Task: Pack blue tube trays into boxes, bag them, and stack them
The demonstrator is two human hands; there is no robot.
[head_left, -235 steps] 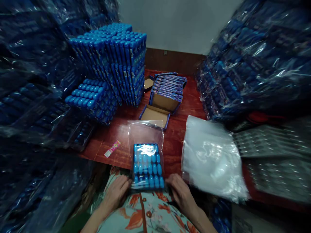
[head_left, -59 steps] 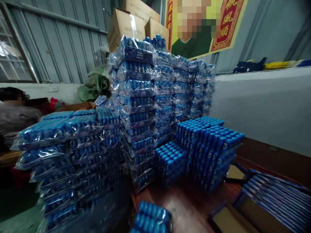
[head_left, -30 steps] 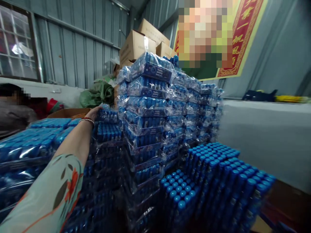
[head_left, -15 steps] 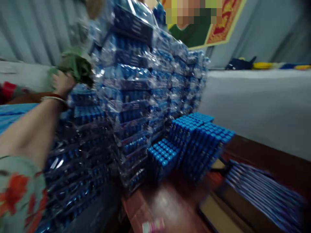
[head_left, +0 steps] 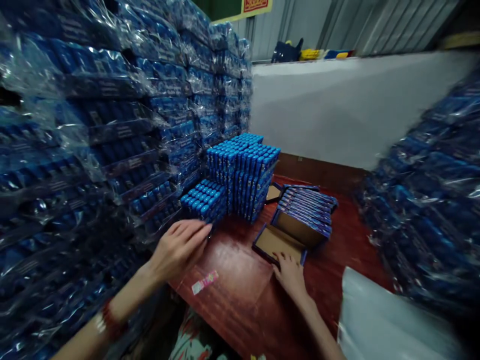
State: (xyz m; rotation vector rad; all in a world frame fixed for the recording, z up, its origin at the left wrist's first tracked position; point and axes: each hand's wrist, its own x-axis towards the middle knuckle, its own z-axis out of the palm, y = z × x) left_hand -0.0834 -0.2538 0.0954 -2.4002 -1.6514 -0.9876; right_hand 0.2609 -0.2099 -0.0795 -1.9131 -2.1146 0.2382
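My left hand (head_left: 182, 247) hovers over the red floor, fingers stretched out and lying loosely together, with nothing visible in it. Just beyond its fingertips is a low block of blue round-topped containers (head_left: 202, 197), and behind that rise taller stacks of the same containers (head_left: 243, 160). My right hand (head_left: 290, 275) is at the near edge of an open cardboard tray (head_left: 279, 242); its fingers reach over the rim and the thumb stays outside. A row of nested, printed blue cardboard trays (head_left: 307, 205) leans behind that one.
Shrink-wrapped blue packs (head_left: 108, 115) are piled high on the left. Another wrapped pile (head_left: 431, 195) stands on the right. A white bag or sheet (head_left: 382, 320) lies at the lower right. A pink-and-white label (head_left: 205, 282) is on the red floor (head_left: 240, 270). A white wall (head_left: 307, 110) closes the back.
My left hand has left a green cloth-like bundle at the upper left and come down near the blue containers. The view has swung right, and my right hand now shows at the tray.
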